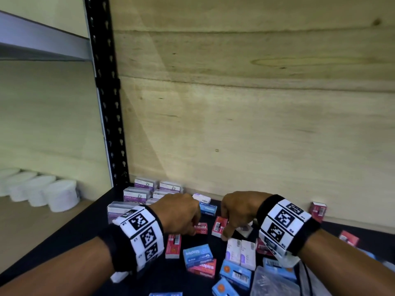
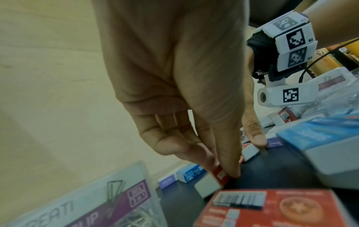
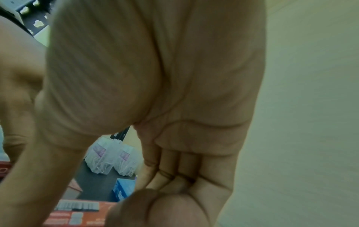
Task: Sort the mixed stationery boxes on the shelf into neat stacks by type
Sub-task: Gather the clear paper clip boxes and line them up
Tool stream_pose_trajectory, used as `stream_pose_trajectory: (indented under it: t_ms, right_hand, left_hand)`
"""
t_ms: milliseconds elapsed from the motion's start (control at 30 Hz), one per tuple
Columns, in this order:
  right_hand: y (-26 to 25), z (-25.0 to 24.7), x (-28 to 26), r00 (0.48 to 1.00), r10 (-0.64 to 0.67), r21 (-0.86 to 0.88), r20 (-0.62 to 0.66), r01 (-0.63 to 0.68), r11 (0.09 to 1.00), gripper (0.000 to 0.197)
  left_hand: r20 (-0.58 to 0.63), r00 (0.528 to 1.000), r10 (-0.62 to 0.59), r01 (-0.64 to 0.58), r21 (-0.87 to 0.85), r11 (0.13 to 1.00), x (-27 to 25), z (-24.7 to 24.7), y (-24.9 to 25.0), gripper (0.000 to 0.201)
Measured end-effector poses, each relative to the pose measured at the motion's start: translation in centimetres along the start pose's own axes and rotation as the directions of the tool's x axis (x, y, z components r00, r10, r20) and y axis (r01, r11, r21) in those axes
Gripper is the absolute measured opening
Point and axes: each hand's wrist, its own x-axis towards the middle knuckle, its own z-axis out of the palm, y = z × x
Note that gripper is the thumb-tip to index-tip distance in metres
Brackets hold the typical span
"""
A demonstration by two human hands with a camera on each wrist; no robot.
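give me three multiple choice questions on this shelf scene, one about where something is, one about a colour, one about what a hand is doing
1. Where are the paper clip boxes grouped?
A. back left of the dark shelf, by the black upright
B. front right corner
C. on the upper shelf

2. What colour is the small box under the left hand?
A. blue
B. red
C. green

3. What is the left hand doing?
A. lying flat and open on the shelf
B. pinching the small box with its fingertips
C. hanging away from the boxes

Answers
1. A: the head view shows the purple-labelled clear boxes clustered beside the black upright.
2. B: the left wrist view shows a red face with a grey end.
3. B: in the left wrist view the thumb and fingers close on the box.
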Motion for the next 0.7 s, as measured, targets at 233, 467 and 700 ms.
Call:
stream_pose_trajectory:
  t_ms: [233,467,700]
  right_hand:
    - [1.4,-0.5,0.3,0.998,-0.019,0.030,0.064,0.017,0.999,0.058]
    - [2.2,-2.5,1.4,0.984,-0.052,0.025,-0.170,0.057,0.998,0.039]
    - [0.8,-2.4,4.1,0.992,-0.078,-0.062,-0.103,0.072,0.996,0.049]
  left_hand:
    - [0.074,0.997,-0.019,0.032,-0.171,0.985,1.2,-0.6,-0.3,0.027]
    - [0.064,0.992,-0.108,0.114,-0.106,0.988,3.0,-2.8,-1.6,0.028]
    - [0.115,0.979,-0.166,0.168,-0.007,0.986,5.5,-5.1,-3.0,0.030]
